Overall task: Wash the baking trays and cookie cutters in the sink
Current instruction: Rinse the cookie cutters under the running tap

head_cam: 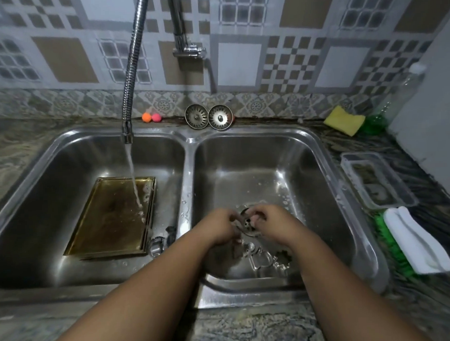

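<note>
A gold baking tray [110,216] lies flat in the left basin [51,178], with tap water [134,179] falling on its far right corner. In the right basin [309,182], my left hand [221,228] and my right hand [268,224] meet over the drain and pinch a small thin metal cookie cutter [243,225] between the fingers; its shape is hard to make out. Several metal cookie cutters [269,261] lie on the basin floor just in front of my hands. Another small metal cutter [156,245] sits by the tray's near right corner.
A flexible tap hose [132,71] hangs over the left basin. Two sink strainers [208,117] and two small coloured balls [151,117] rest on the back ledge. To the right are a yellow sponge [344,120], a clear plastic container [376,181], a white cloth [418,241] over a green brush.
</note>
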